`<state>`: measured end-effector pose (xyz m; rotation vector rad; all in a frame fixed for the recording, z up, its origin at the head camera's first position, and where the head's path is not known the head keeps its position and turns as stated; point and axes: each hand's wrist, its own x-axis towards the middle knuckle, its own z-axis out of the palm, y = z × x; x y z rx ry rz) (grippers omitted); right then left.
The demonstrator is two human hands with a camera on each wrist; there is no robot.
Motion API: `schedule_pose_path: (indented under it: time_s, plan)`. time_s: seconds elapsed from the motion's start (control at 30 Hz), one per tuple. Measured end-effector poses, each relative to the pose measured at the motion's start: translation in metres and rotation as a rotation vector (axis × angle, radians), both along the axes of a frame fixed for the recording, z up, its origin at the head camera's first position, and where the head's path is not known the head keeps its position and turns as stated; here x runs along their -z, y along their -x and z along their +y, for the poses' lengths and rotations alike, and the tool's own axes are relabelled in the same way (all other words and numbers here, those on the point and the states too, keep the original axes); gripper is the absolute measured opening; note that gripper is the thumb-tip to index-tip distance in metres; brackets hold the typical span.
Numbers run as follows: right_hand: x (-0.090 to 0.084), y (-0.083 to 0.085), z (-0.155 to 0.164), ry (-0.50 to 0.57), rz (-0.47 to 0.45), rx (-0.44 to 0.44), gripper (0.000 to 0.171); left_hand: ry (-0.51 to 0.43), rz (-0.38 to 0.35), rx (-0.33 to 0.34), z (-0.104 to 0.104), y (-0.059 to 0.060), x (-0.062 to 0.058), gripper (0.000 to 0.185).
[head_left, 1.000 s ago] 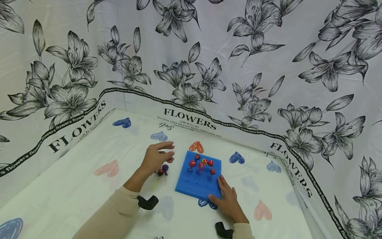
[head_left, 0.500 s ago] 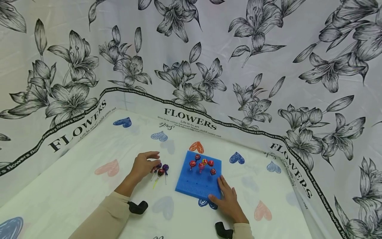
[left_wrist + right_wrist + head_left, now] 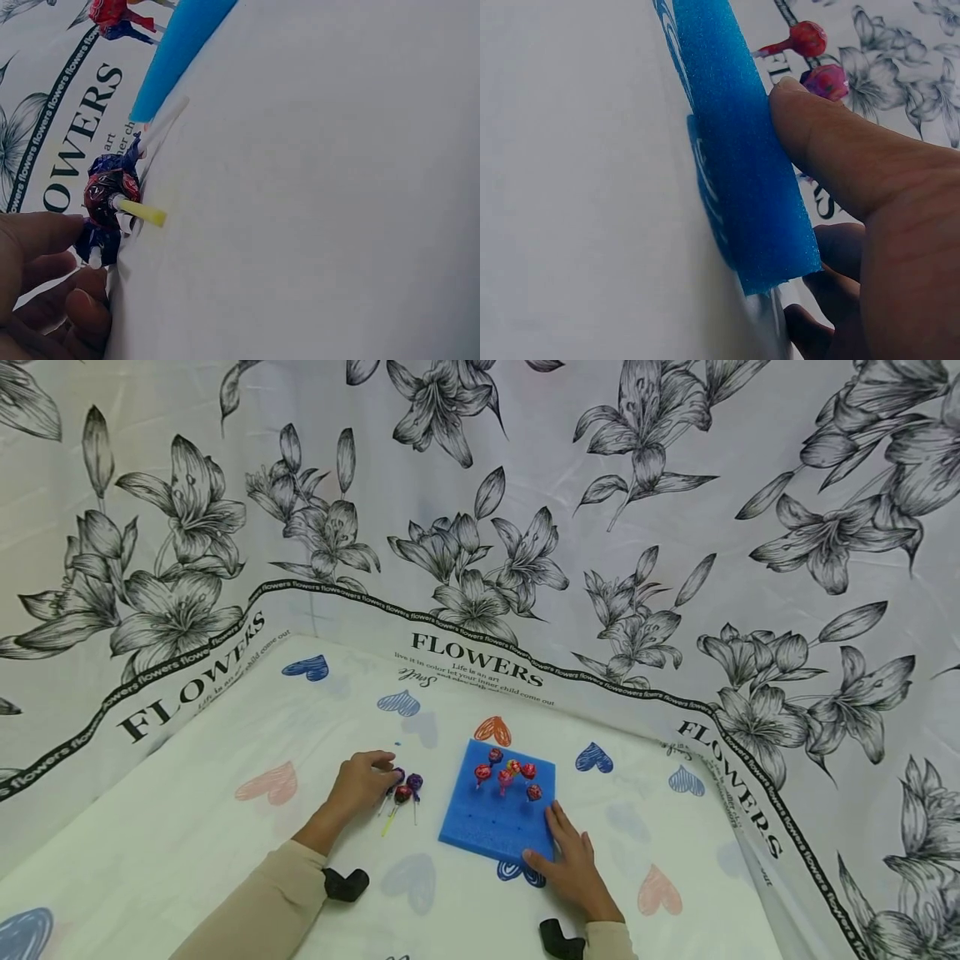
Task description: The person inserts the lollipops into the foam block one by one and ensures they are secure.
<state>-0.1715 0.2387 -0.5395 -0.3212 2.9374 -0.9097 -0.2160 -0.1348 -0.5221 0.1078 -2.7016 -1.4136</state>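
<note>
Several wrapped lollipops lie in a small group on the white tablecloth in the head view. My left hand (image 3: 362,781) is at the group's left side, its fingertips on a purple-wrapped lollipop (image 3: 97,241). Close beside that one are a dark red lollipop (image 3: 402,793) with a yellow stick and another purple lollipop (image 3: 415,783). A blue foam block (image 3: 487,831) lies to the right, with several lollipops (image 3: 504,778) standing in its far half. My right hand (image 3: 573,860) holds the block's near right corner, thumb (image 3: 825,139) on its upper edge and fingers along its side.
The tablecloth (image 3: 255,860) carries printed hearts, and a flower-printed cloth (image 3: 480,552) rises behind it. A small blue speck (image 3: 398,744) lies beyond my left hand. Small holes show in the near part of the block. A black angular piece sits at each wrist.
My left hand has moved left and down from above the group to the purple lollipop at its left side. My right hand and the foam block have stayed put.
</note>
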Motion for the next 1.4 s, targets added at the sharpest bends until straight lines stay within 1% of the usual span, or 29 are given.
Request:
schedule_pose_path:
  time_s: [0.1,0.23,0.33,0.47,0.53,0.6,0.67,0.77,0.9,1.0,1.13,1.27,1.33,1.4]
  plan:
    - [0.000,0.000,0.000,-0.006,0.007,-0.001,0.094,0.006,0.003,0.005,0.001,0.001,-0.002,0.039]
    - [-0.001,0.000,-0.001,0.002,0.008,-0.007,0.094,0.037,-0.007,0.020,0.004,0.002,-0.003,0.038]
    - [-0.001,-0.001,0.000,0.014,0.007,-0.011,0.094,0.094,-0.021,0.048,0.005,0.005,-0.003,0.036]
    - [-0.001,-0.001,-0.001,0.013,0.005,-0.007,0.094,0.136,-0.048,0.082,0.004,0.008,-0.002,0.028]
    - [-0.001,-0.001,-0.001,0.009,0.002,-0.006,0.094,0.127,-0.065,0.082,0.002,0.007,-0.005,0.025]
    - [-0.001,-0.001,-0.001,0.007,-0.005,-0.006,0.094,0.100,-0.072,0.066,-0.001,0.006,-0.006,0.022]
    - [-0.001,-0.001,-0.001,0.002,-0.011,-0.008,0.094,0.055,-0.060,0.047,-0.005,0.005,-0.010,0.021]
    - [-0.002,-0.001,-0.001,-0.002,-0.015,-0.001,0.095,-0.066,-0.002,0.032,-0.010,0.004,-0.019,0.023]
    - [-0.002,-0.002,-0.001,0.001,-0.017,0.002,0.095,-0.266,0.087,0.060,-0.011,-0.001,-0.039,0.035]
    - [0.000,-0.002,-0.001,0.000,-0.017,0.000,0.095,-0.405,0.133,0.114,-0.009,-0.006,-0.055,0.039]
    - [0.002,-0.002,-0.001,-0.003,-0.016,-0.001,0.095,-0.549,0.178,0.207,-0.005,-0.010,-0.072,0.034]
    - [-0.001,-0.001,-0.001,-0.006,-0.019,-0.001,0.095,-0.624,0.214,0.288,0.003,-0.015,-0.087,0.032]
    - [-0.002,-0.001,-0.001,-0.008,-0.021,-0.001,0.095,-0.648,0.216,0.320,0.010,-0.017,-0.092,0.033]
    - [-0.003,-0.001,-0.002,-0.009,-0.019,0.000,0.096,-0.673,0.211,0.354,0.017,-0.017,-0.095,0.033]
